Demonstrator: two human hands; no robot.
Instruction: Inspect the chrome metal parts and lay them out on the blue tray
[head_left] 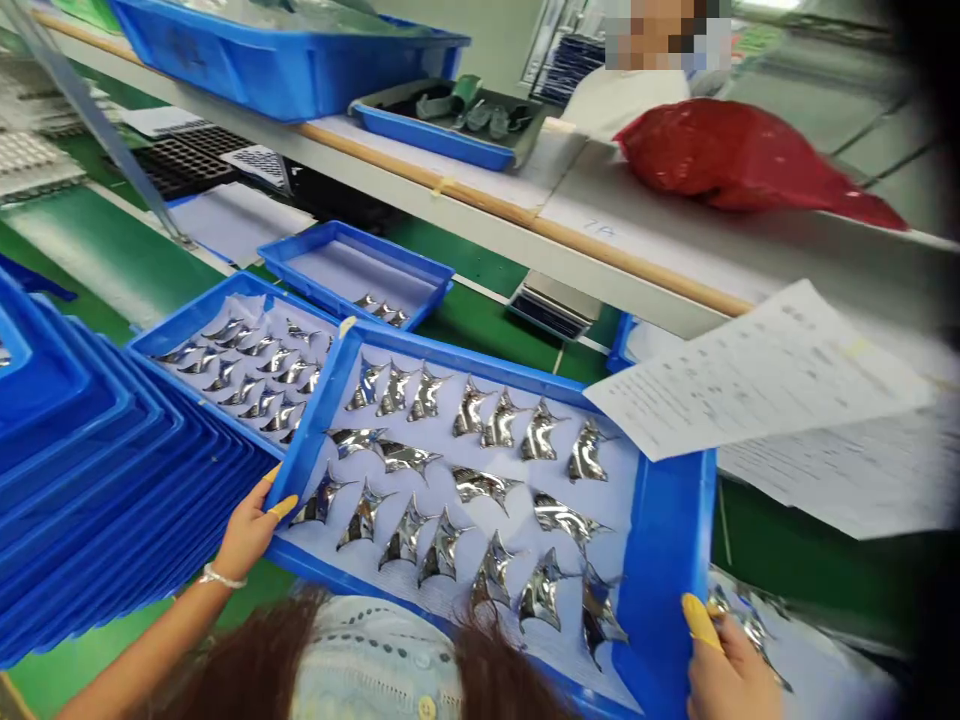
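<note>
Held between both hands is a blue plastic tray (679, 560), slightly tilted and lined with white sheet. Rows of shiny, curved metal pieces with pointed tips (499, 418) lie on the lining. My left hand (253, 520) grips the tray's left edge, with yellow covers on the thumb and a finger. On the right edge, my right hand (727, 650) is closed over the rim, its thumb also in a yellow cover. Part of that hand is cut off by the frame's bottom.
A tall stack of blue trays (97, 470) stands at the left. Behind lie another filled tray (187, 315) and a part-filled one (442, 290). The shelf (600, 220) bears a blue bin (300, 70) and red bag (735, 155). Papers (757, 380) hang right; a person (630, 95) is beyond.
</note>
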